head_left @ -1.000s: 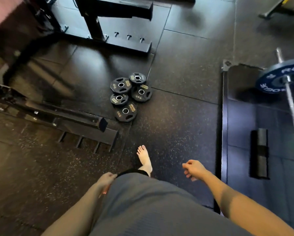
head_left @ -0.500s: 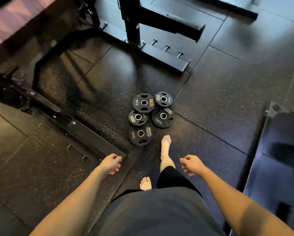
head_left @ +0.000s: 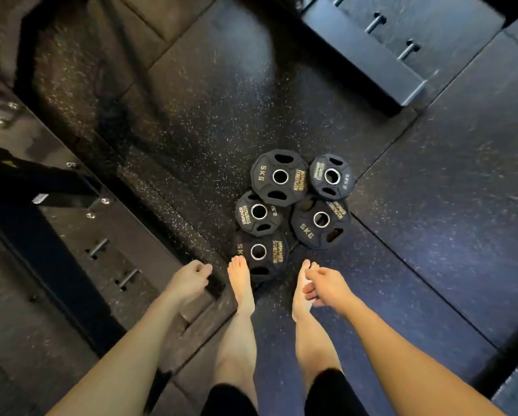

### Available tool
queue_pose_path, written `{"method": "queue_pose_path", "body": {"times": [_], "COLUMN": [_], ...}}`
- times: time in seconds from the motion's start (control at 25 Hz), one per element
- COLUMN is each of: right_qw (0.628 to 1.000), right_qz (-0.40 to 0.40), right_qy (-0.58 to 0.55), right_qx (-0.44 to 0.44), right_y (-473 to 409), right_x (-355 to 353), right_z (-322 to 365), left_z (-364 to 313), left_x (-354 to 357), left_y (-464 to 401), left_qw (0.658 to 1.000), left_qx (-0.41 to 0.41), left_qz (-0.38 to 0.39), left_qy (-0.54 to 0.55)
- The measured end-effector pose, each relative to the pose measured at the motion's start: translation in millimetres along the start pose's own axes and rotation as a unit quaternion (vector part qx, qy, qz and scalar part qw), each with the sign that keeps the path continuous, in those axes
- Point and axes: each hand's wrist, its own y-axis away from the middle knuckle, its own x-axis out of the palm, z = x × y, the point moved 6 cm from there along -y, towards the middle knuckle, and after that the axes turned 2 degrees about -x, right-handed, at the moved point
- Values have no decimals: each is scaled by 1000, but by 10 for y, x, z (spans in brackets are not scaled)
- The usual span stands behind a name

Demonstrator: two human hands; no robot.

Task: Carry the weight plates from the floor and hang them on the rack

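Black weight plates point(head_left: 293, 211), gold lettering

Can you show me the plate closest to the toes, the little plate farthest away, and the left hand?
Nearest plate point(head_left: 277, 250): head view, its lettered face.
Far small plate point(head_left: 343, 178): head view, its rubber face.
Left hand point(head_left: 188, 280): head view, its back.

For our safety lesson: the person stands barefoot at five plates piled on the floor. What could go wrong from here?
1. Bare feet touch the nearest 5 kg plate; a dropped one could crush toes.
2. The plates overlap, so lifting one may shift another, pinching fingers.
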Motion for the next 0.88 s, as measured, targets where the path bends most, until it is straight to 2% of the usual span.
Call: {"method": "queue_pose_path", "body": {"times": [0.08,0.24,0.36,0.44,0.6,0.76,0.88], "right_qw": [999,989,979,974,958,940,940], "right_qz": [3,21,0,-16,-29,-75,-108], "right_qy": [-39,-137,-188,-210,-274,-322,-314], "right_qx": [-3,49,73,81,84,81,80], "right_y": [-716,-2156,-3135,-3580,-3977,-3995,-3885], "right_x": [286,903,1210,1320,1434,1483,1313], "right_z": [111,105,19,-38,-27,16,68], "left_z": [-212,-629,-878,-1027,-1242,-1366,-1304], "left_x": [114,418,674,844,1018,1076,982], "left_y": [-811,-2339,-3397,-3916,-4414,-4465,-4237], "left_qw": [1000,998,996,996,994,995,992], "left_qx": [12,46,65,79,94,80,23], "left_qz": [-6,-31,-58,-45,-44,62,107], "left_qy": [5,-30,-31,-8,-19,11,58]}}
